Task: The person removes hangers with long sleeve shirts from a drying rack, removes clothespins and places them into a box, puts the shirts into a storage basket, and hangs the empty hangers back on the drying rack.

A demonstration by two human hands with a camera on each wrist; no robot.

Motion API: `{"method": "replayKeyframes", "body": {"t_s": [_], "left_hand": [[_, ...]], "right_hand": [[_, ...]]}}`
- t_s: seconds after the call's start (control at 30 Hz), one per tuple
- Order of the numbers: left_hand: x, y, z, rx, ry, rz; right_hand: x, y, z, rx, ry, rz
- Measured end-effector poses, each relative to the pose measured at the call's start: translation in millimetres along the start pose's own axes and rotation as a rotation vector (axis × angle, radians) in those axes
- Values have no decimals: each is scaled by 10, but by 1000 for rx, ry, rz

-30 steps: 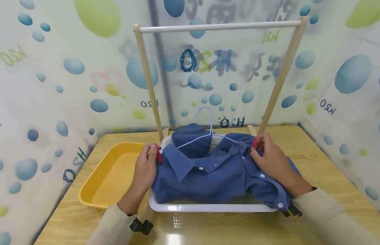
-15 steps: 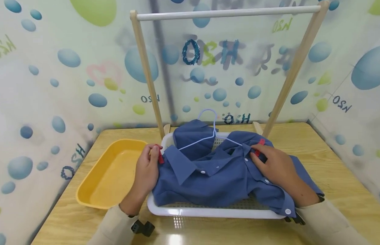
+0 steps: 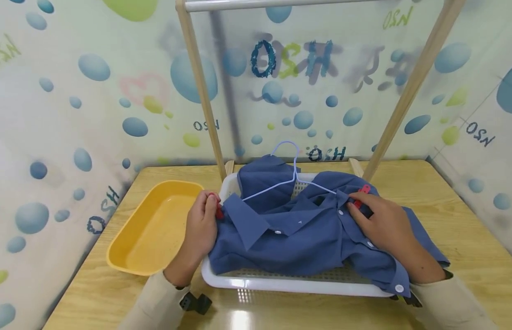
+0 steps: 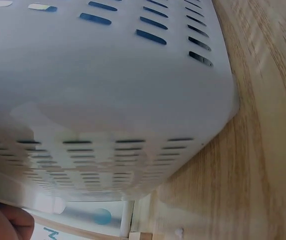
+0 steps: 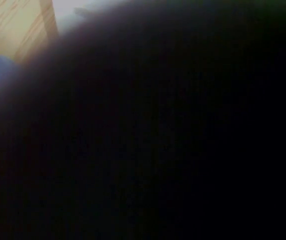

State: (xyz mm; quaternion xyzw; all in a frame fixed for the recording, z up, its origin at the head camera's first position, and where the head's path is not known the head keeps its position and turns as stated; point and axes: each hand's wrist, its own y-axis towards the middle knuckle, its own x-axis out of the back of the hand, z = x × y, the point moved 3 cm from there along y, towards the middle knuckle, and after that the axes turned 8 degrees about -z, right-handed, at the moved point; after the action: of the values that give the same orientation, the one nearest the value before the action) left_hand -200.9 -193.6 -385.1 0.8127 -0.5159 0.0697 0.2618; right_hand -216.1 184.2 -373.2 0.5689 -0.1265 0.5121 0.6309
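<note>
Blue shirt (image 3: 280, 252) with white buttons lies rumpled across the lower middle of the frame, in and over the rim of a white basket (image 3: 297, 285). At the left of the frame, a yellow basin (image 3: 156, 233) sits on the wooden table (image 3: 466, 220). Just right of it, left of centre, the left hand (image 3: 201, 227) grasps a red clip (image 3: 219, 212) between thumb and fingers at the shirt's near-left shoulder; a black device (image 3: 195, 303) shows at that wrist, at the lower left of centre. In the left wrist view, the basket's slotted side fills most of the frame, with fingers at the lower left corner. The rack's left post (image 3: 203, 91) rises behind to the upper left of centre. Mid-frame, a pale blue hanger (image 3: 294, 175) has its hook standing up against the wall and its arms running down into the shirt's collar. Right of centre, the right hand (image 3: 385, 231) pinches at the collar's edge, with a second red clip (image 3: 364, 189) gripped under the index finger. The right wrist view is nearly all dark. Farther right, the rack's right post (image 3: 421, 62) slants toward the upper right.
</note>
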Motion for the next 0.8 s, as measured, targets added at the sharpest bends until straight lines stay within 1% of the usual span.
{"method": "replayKeyframes", "body": {"t_s": [0.23, 0.37, 0.57, 0.67, 0.8], "left_hand": [[3, 1, 2, -8, 4, -7], [12, -2, 4, -23, 4, -3], [29, 4, -6, -42, -21, 10], [26, 8, -16, -49, -13, 19], [1, 7, 14, -35, -3, 34]], "right_hand": [[3, 3, -13, -1, 3, 1], [-2, 2, -8, -7, 7, 5], [-8, 24, 2, -4, 13, -4], [1, 20, -1, -17, 14, 3], [23, -7, -9, -42, 8, 24]]}}
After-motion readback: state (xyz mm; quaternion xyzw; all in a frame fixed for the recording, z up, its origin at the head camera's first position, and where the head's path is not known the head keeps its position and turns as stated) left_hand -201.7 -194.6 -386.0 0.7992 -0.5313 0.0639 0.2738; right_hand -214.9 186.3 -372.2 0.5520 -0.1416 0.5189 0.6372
